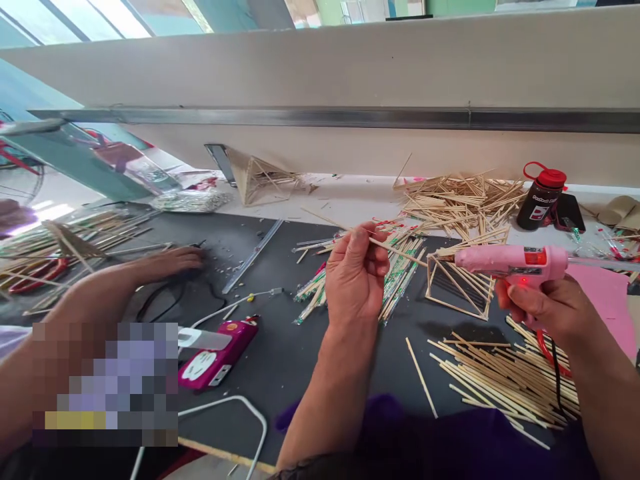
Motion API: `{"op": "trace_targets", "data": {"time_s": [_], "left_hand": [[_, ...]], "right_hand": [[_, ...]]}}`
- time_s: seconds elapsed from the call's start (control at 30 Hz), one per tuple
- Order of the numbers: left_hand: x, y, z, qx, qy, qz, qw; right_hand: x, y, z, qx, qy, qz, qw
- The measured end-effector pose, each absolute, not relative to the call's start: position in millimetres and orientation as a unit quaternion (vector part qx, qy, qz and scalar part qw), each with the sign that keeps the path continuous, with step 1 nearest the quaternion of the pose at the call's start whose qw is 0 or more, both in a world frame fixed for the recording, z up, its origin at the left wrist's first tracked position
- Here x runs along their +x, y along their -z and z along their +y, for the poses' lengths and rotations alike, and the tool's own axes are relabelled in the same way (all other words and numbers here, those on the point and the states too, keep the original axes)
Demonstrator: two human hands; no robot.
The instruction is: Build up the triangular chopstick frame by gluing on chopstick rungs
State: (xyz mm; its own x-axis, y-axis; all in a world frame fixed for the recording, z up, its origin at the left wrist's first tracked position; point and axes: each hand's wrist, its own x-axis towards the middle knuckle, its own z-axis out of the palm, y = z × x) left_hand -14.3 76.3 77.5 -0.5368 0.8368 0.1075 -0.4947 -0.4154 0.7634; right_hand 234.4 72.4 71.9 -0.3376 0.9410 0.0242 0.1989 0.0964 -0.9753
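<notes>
My left hand [356,277] is closed, pinching a thin wooden stick [323,217] that slants across the fingers. The stick's right end reaches close to the glue gun's nozzle. In my right hand [547,303] is a pink hot glue gun [500,259], its tip pointing left and a red light glowing on its body. Near that tip is a frame of joined sticks [457,290]; whether they touch I cannot tell. Below my right hand lies a spread of loose sticks [480,373]. Plastic-wrapped sticks [400,280] lie behind my left hand.
A co-worker's arm and hand [177,261] rest at the left, near black cable. A magenta device [220,353] lies in front of it. Farther back are a stick pyramid [260,181], a heap of sticks [465,200] and a black bottle with red lid [541,199].
</notes>
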Motion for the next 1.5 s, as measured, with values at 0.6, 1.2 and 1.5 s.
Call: {"op": "trace_targets", "data": {"time_s": [0.6, 1.2, 1.5], "left_hand": [[-11.4, -77.4, 74.5, 0.233, -0.801, 0.351, 0.426], [-12.4, -76.4, 77.0, 0.229, -0.805, 0.354, 0.418], [-12.2, -76.0, 76.3, 0.227, -0.806, 0.349, 0.42]], "right_hand": [[230.6, -73.8, 76.1, -0.443, -0.448, -0.72, 0.29], [228.3, -72.7, 75.6, -0.448, -0.417, -0.735, 0.291], [226.4, -73.5, 75.1, -0.448, -0.428, -0.729, 0.292]]}}
